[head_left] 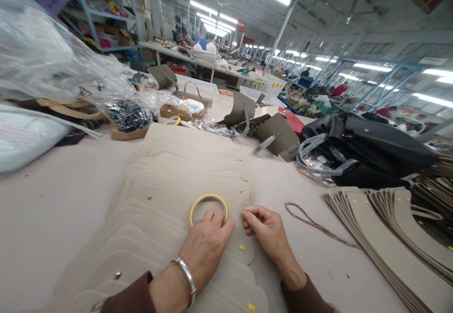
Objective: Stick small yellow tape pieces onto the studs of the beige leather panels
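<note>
My left hand (205, 243), with a silver bangle at the wrist, grips a roll of yellow-edged tape (191, 213). It is over a long overlapping stack of beige bag panels (184, 155). To its right, my right hand (266, 230) is closed in a pinch at the panels' right edge. A small yellow piece of tape (243, 213) shows at its thumb and fingertip. Below that, a yellow tape bit (241, 247) sticks to a panel, and another yellow bit (251, 307) lies nearer me. Metal studs (149, 197) dot the panels.
Fanned beige strips (368, 228) with yellow bits lie at the right, beside a brown cord loop (307, 216). Behind them is a black bag (382, 145). Olive pieces with straps (278, 136) and a cardboard box (129, 132) stand behind the panels; plastic wrap (53, 53) fills the left.
</note>
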`<state>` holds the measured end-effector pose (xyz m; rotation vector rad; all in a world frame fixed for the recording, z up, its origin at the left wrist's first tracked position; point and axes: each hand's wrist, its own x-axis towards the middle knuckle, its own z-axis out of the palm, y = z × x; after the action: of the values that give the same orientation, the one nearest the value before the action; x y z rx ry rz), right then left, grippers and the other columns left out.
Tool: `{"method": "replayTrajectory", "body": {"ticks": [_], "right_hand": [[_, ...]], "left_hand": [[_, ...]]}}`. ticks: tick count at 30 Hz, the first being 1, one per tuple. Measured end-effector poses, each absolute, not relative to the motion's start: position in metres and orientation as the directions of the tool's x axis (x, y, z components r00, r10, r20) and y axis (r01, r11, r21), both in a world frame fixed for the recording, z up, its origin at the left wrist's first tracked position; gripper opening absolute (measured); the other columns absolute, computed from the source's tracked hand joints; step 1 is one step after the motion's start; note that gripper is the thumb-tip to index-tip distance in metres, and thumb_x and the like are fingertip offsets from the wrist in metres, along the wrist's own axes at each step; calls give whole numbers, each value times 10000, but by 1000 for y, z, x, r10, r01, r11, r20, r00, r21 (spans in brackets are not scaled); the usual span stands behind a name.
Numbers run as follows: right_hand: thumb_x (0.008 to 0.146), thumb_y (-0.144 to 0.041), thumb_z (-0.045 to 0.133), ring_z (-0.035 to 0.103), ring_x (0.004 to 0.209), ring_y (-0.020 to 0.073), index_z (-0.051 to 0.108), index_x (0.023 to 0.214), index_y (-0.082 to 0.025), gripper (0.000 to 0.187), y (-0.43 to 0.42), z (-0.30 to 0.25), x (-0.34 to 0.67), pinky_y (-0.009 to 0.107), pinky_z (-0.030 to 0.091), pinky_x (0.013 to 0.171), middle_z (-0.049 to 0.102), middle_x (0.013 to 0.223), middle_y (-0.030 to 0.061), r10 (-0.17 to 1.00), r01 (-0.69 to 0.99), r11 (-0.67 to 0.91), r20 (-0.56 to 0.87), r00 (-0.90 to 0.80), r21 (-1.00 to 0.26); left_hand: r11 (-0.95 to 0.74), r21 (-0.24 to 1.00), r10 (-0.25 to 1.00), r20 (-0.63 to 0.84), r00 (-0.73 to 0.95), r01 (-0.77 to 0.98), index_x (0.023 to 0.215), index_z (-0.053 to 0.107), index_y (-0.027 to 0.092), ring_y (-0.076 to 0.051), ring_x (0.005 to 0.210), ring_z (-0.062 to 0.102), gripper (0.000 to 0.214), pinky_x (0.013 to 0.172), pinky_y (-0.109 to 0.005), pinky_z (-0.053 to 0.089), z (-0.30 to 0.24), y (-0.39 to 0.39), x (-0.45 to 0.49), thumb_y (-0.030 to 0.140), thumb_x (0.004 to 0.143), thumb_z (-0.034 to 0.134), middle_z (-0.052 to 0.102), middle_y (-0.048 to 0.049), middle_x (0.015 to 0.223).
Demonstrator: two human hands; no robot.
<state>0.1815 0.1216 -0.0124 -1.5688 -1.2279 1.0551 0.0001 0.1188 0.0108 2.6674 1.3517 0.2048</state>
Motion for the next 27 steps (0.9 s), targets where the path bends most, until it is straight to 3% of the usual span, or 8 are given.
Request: {"method": "replayTrajectory", "body": {"ticks": [8,11,13,16,22,27], "right_hand": [[820,-334,585,564,465,127,676,807,-166,192,126,-5,173,202,459,431,623,563,-1,989,561,-70,16,147,-825],[797,-350,632,567,443,129,614,960,-182,235,123,-6,175,198,450,389,634,599,-17,980,534,-91,20,198,-841],[796,-410,643,575,440,136,595,918,-181,264,119,-7,178,209,462,383,632,598,-12,972,458,-119,-9,234,-881],[833,-464,601,601,479,151,635,791,-169,300,112,-10,179,239,512,464,630,557,10,980,414,-101,-19,199,-904],[871,-342,560,608,507,142,703,754,-186,242,115,-9,170,230,472,532,673,603,17,978,647,-25,115,174,-762],[848,-262,580,632,676,163,714,761,-194,174,122,0,175,248,462,648,696,729,30,972,719,116,227,59,-685]], "left_hand": [[-568,146,818,-5,575,810,888,535,198,-217,798,534,238,608,-291,480,13,118,1,-12,819,444,561,-64,872],[-568,146,818,-16,576,810,907,540,201,-232,790,556,277,604,-310,485,13,118,0,-32,812,426,572,-74,873],[-567,152,818,-13,576,809,902,541,199,-238,783,564,282,605,-319,486,13,118,-1,-37,808,420,572,-77,865],[-570,163,817,9,576,806,877,533,198,-232,770,564,265,603,-308,482,11,117,-2,-32,807,420,562,-71,845],[-576,136,814,7,581,806,888,531,201,-237,783,575,277,591,-302,480,11,118,-2,-33,800,412,576,-73,855],[-589,128,802,-24,597,798,907,537,200,-251,808,585,285,620,-335,498,13,119,-2,-33,810,406,594,-70,885]]}}
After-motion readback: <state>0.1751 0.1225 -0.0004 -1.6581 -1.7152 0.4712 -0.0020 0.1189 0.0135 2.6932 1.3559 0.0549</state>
